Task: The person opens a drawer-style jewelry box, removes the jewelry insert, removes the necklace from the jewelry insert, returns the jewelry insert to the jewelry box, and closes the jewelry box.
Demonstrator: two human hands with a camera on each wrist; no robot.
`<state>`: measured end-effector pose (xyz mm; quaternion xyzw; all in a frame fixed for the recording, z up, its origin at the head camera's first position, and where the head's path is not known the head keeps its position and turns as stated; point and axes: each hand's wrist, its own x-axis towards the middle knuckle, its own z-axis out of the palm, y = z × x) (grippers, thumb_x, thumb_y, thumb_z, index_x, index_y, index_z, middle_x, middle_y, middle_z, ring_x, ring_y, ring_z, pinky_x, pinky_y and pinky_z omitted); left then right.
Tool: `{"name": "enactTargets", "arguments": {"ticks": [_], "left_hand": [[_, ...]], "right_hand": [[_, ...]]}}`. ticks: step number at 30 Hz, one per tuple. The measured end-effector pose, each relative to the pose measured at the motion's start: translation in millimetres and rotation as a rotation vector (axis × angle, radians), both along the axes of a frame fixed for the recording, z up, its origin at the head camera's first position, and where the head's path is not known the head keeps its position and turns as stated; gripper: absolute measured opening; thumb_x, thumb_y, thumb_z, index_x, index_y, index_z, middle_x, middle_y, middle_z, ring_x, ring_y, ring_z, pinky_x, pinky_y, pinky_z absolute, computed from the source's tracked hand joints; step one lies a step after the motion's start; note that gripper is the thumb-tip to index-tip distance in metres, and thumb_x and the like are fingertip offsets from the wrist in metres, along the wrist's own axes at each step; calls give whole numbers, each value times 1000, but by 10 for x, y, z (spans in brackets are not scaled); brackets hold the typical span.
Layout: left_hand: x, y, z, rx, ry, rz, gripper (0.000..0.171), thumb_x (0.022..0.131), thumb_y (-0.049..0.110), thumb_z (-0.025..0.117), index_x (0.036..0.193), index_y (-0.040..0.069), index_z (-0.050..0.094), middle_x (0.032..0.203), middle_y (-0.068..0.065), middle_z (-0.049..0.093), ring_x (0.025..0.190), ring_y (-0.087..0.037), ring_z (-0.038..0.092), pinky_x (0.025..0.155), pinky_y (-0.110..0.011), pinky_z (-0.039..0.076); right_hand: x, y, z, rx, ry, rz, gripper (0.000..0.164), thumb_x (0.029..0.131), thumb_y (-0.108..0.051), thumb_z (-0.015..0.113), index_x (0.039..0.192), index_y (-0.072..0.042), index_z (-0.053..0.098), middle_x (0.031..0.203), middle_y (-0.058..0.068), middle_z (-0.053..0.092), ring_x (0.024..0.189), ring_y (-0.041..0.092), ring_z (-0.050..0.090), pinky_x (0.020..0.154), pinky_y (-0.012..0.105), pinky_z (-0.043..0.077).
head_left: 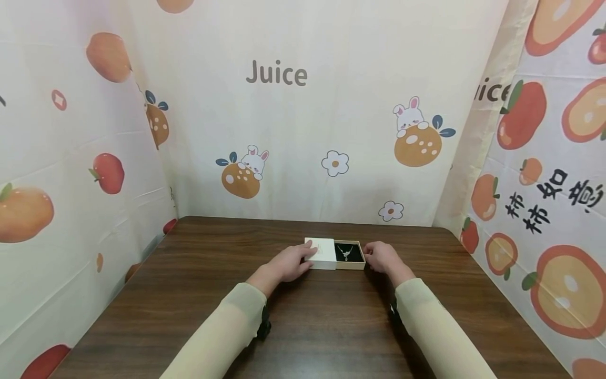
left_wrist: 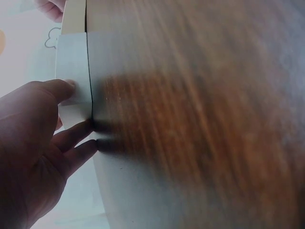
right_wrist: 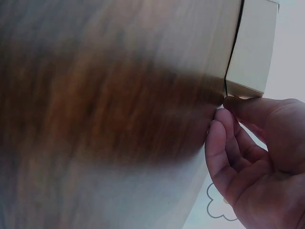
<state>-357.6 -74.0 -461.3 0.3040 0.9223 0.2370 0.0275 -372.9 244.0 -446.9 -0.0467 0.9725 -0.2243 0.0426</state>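
Note:
A white jewelry box with a sliding cover lies on the table. Its cover (head_left: 323, 252) is on the left, and the pale yellow inner tray (head_left: 349, 266) extends to the right. On the tray's black lining lies a silver necklace (head_left: 346, 253) with a pendant. My left hand (head_left: 292, 262) holds the cover's left end, with the thumb on its near side and fingers over the top. At the tray's right end is my right hand (head_left: 381, 257), its thumb and curled fingers gripping close to that end. The spot between its fingertips is partly hidden.
Brown wood-grain table (head_left: 326, 326) under the box and both forearms. A curtain (head_left: 303, 121) printed with fruit, rabbits and flowers hangs behind the far edge, with more printed cloth (head_left: 558, 210) on the right and left sides. Dark bands (head_left: 264, 322) sit at the wrists.

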Motion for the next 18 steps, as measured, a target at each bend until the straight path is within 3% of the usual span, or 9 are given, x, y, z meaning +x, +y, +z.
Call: {"name": "enactTargets", "arguments": {"ticks": [2, 3, 14, 18], "left_hand": [[-8, 4, -7, -4, -4, 4, 53, 114, 25, 61, 165, 13, 51, 178, -14, 36, 162, -33, 43, 132, -49, 38], [64, 32, 88, -8, -29, 18, 52, 113, 20, 61, 164, 11, 52, 177, -16, 37, 161, -36, 44, 131, -52, 39], [62, 48, 114, -27, -29, 38, 53, 113, 23, 63, 164, 13, 52, 177, -14, 38, 161, -34, 45, 131, -51, 40], [77, 40, 115, -29, -37, 45, 53, 113, 24, 62, 165, 15, 52, 178, -13, 38, 161, -33, 45, 131, -51, 40]], "right_hand": [[1, -7, -3, 7, 12, 7, 13, 108, -12, 64, 101, -9, 74, 83, 5, 72, 72, 17, 69, 67, 30, 53], [3, -10, -4, 8, 13, 8, 13, 108, -12, 64, 101, -9, 74, 84, 5, 72, 73, 17, 69, 68, 31, 54], [-4, 19, 17, -8, -24, 10, 12, 108, -14, 66, 105, -7, 76, 87, 6, 73, 75, 17, 68, 69, 31, 55], [-10, 48, 54, -3, 2, 32, 17, 105, -13, 67, 112, -2, 77, 97, 11, 77, 83, 22, 71, 76, 38, 61]]}}
